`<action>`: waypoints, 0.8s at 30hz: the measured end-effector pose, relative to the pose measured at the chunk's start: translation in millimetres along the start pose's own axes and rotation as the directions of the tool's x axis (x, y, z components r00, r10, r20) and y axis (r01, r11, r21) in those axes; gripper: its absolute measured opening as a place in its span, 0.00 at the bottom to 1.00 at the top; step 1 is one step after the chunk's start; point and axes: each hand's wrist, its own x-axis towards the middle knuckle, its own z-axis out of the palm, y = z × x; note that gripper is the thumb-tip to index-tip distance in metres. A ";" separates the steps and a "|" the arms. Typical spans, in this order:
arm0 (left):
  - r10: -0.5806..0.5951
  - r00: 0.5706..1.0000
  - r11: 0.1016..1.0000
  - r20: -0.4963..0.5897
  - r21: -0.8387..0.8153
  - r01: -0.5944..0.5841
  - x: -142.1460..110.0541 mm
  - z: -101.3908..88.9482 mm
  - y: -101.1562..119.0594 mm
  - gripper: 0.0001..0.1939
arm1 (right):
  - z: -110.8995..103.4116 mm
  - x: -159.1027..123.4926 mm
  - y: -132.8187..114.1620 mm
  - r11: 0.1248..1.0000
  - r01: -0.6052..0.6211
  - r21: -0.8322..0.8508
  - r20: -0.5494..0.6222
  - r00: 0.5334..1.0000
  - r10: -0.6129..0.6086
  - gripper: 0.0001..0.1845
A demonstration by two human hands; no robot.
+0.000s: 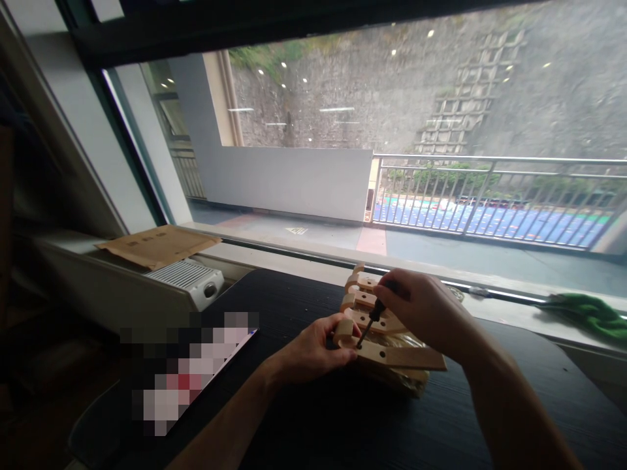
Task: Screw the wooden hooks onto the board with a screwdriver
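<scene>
My right hand (409, 300) is closed round the dark handle of a screwdriver (376, 312). Its shaft slants down to a hole near the curved end of a light wooden piece (409, 358). That piece is a flat bar with a hooked end and dark round holes. With thumb and fingers, my left hand (318, 349) grips the piece by its hooked end. Behind it, several similar wooden hooked pieces (365, 297) stand in a row. Crinkled clear plastic wrap (416, 384) lies beneath the front piece. The screwdriver's tip is too small to make out.
The black table (294, 424) carries a blurred-out flat object (196, 378) on the left. A brown paper envelope (161, 245) rests on a white vented unit (183, 277) beyond. A green cloth (588, 316) lies on the sill at right, below the large window.
</scene>
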 end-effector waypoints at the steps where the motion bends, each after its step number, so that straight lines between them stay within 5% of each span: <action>1: 0.002 1.000 1.000 0.000 0.003 -0.002 0.0 0.0 -0.1 0.13 | 1.1 0.8 0.9 1.000 -0.013 -0.007 -0.011 1.000 0.013 0.16; 10: 0.001 1.000 1.000 -0.024 -0.002 -0.001 0.0 1.3 0.4 0.11 | -2.4 -6.7 -14.6 0.988 0.113 0.105 0.075 0.990 -0.121 0.08; 19: -0.005 1.000 1.000 0.002 -0.013 0.005 -0.5 0.8 -1.0 0.11 | 6.1 1.2 -2.3 1.000 0.007 0.023 -0.023 1.000 -0.006 0.14; 24: 0.018 1.000 1.000 -0.021 0.006 -0.018 0.2 0.9 0.3 0.10 | 0.9 -4.2 -7.1 0.995 0.060 0.075 0.024 0.998 -0.062 0.11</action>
